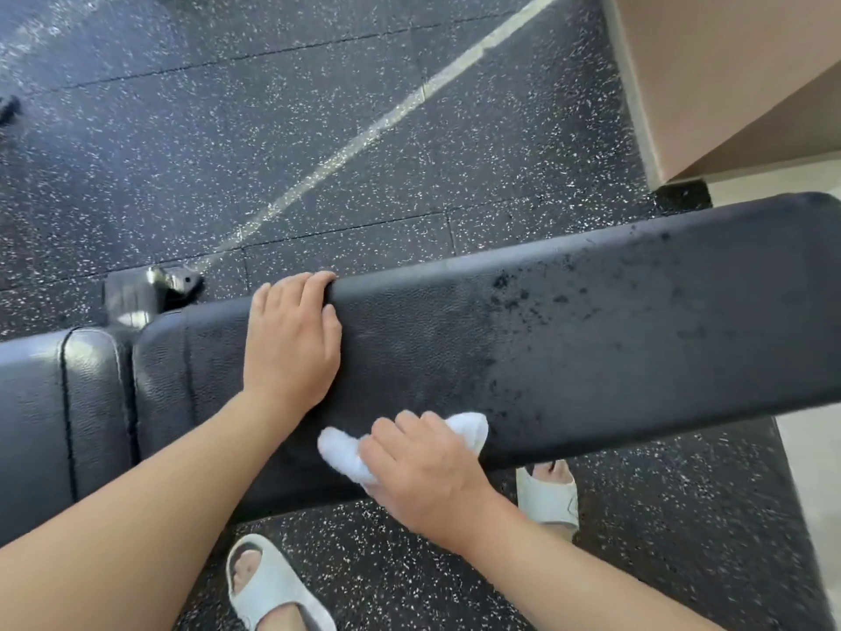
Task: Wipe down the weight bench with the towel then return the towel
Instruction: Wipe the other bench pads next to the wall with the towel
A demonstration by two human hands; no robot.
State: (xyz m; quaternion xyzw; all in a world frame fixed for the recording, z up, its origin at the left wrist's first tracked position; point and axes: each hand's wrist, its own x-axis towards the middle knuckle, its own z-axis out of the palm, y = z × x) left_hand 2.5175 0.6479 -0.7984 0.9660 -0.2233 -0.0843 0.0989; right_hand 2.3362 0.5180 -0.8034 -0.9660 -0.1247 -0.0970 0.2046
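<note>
The black padded weight bench [591,339] runs across the view from left to right, its right half speckled with dark wet spots. My left hand [291,343] lies across the pad with its fingers curled over the far edge. My right hand [423,466] grips a small white towel [339,453] bunched against the near edge of the pad. The towel sticks out to the left of the hand and past the fingertips.
Speckled black rubber floor lies all around, with a pale diagonal line on it. A metal bench foot [154,289] shows beyond the pad at left. A beige wall corner [728,84] stands at top right. My feet in pale sandals [273,589] are under the bench's near side.
</note>
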